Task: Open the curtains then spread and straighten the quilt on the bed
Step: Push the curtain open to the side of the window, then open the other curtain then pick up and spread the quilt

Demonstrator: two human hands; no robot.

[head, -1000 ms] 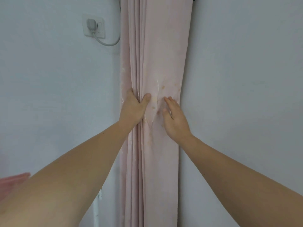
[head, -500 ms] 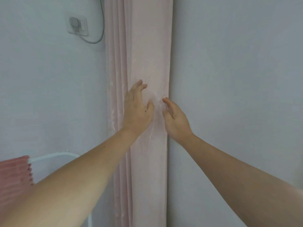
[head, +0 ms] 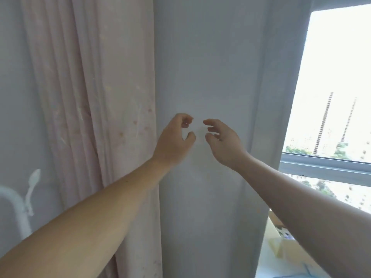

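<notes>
A pale pink curtain [head: 96,109] hangs gathered in folds against the wall, left of centre. My left hand [head: 174,140] and my right hand [head: 224,140] float in front of the bare grey wall [head: 204,67] to the right of the curtain, close together, fingers loosely curled, holding nothing. Neither hand touches the curtain. The bed and quilt are out of sight.
A bright window [head: 333,81] with a grey frame [head: 325,165] shows at the right, buildings outside. A white metal rail [head: 22,199] curves up at the lower left. Yellowish boxes [head: 281,245] lie on a sill at the lower right.
Both hands have let go of the curtain and moved right, off it and in front of the wall. The view has swung right, bringing the window into sight.
</notes>
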